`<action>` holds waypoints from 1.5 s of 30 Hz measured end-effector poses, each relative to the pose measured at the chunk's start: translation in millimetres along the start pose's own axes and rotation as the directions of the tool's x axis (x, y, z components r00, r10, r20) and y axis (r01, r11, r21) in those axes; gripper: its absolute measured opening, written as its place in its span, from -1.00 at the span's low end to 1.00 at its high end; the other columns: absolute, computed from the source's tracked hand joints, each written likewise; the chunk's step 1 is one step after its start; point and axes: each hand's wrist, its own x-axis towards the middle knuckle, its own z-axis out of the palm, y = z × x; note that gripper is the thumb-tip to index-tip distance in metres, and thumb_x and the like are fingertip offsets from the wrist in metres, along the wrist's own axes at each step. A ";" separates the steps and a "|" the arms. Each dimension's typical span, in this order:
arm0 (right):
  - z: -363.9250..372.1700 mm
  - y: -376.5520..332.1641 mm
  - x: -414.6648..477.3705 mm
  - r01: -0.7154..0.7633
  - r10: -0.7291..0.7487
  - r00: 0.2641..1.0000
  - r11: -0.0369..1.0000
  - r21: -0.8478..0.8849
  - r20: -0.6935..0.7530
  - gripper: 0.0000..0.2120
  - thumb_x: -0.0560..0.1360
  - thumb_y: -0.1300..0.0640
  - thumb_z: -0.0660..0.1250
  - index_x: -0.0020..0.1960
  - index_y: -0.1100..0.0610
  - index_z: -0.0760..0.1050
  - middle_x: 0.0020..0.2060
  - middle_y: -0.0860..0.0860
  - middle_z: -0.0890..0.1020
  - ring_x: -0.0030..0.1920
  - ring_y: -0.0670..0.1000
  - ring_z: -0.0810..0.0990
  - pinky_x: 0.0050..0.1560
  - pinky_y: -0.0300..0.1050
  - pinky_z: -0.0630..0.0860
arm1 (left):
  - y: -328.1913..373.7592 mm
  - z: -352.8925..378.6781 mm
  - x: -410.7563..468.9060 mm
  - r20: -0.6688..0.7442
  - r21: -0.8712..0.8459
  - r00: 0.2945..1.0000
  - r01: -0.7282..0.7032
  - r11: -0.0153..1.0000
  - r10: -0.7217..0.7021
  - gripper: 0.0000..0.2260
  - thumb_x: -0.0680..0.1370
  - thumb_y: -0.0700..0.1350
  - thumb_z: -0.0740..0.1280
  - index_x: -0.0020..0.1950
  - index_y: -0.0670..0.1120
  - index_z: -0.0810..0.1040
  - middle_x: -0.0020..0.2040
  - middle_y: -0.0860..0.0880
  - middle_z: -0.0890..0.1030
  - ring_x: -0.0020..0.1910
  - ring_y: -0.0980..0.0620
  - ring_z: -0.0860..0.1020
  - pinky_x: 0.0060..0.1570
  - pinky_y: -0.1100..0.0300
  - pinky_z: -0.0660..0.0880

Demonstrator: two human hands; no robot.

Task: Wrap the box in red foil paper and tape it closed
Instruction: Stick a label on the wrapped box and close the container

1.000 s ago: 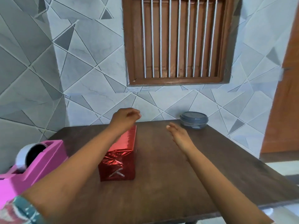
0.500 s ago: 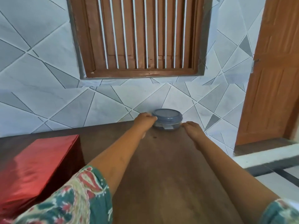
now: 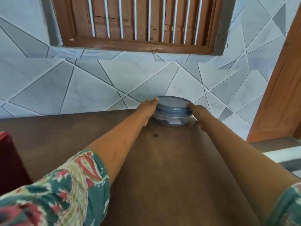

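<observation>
I record left hand [image 3: 147, 108] and right hand [image 3: 197, 111] clasping opposite sides of the lidded container [image 3: 172, 110] at the table's [image 3: 162, 168] far edge, red-wrapped box [image 3: 8, 160] near left, mostly cropped (long axis indeterminable).

Red box [image 3: 8, 159], blue-grey container [image 3: 172, 109], green floral sleeve [image 3: 65, 186]

In front of you, a dark brown wooden tabletop [image 3: 171, 168] runs back to a tiled wall [image 3: 81, 88] of pale grey, crossed by dark diagonal lines. A round, shallow lidded container [image 3: 172, 108] of blue-grey plastic sits at the tabletop's far edge, close against that wall. Above it is a brown wooden window [image 3: 146, 22] with white vertical bars, and an orange-brown wooden door [image 3: 280, 95] stands at your right.
</observation>
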 end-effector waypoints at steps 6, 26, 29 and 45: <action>-16.9 -3.3 -25.3 0.019 -0.020 0.999 0.999 -0.051 -0.025 -0.73 0.50 0.00 0.27 0.01 0.21 0.46 -0.06 0.13 0.50 -0.09 0.10 0.41 -0.06 -0.09 0.33 | 0.4 5.8 -27.8 0.036 -0.014 0.999 -0.031 0.999 0.032 -0.57 0.58 0.08 0.22 0.38 -0.11 0.39 0.35 -0.10 0.43 0.27 -0.11 0.44 0.22 0.09 0.41; -61.7 1.6 -354.2 0.077 -0.060 0.993 0.981 -0.175 0.101 -0.71 0.49 0.06 0.28 -0.01 0.31 0.56 -0.11 0.17 0.60 -0.15 0.08 0.52 -0.15 -0.11 0.42 | 12.1 -125.4 -320.8 0.019 0.006 0.976 0.217 0.976 -0.217 -0.48 0.48 -0.06 0.42 0.34 -0.26 0.39 0.26 -0.21 0.51 0.12 -0.10 0.56 -0.09 0.19 0.53; -62.9 -1.4 -372.8 0.083 -0.060 0.992 0.974 -0.213 0.109 -0.78 0.49 0.07 0.26 -0.07 0.25 0.47 -0.16 0.14 0.51 -0.17 0.08 0.45 -0.24 -0.16 0.34 | 15.1 -130.1 -338.4 0.033 -0.018 0.969 0.245 0.969 -0.244 -0.41 0.46 -0.03 0.44 0.38 -0.26 0.34 0.26 -0.22 0.50 0.12 -0.10 0.55 -0.16 0.20 0.52; -75.6 0.3 -382.1 0.075 -0.069 0.997 0.974 -0.214 0.034 -0.36 0.46 -0.02 0.36 0.33 0.31 0.18 0.21 0.20 0.45 0.17 0.17 0.49 -0.01 -0.09 0.43 | 45.8 -105.1 -342.8 0.217 0.150 0.895 0.363 0.920 -0.389 -0.56 0.46 -0.15 0.45 0.27 -0.24 0.42 -0.03 -0.12 0.47 0.07 -0.03 0.49 0.12 0.13 0.52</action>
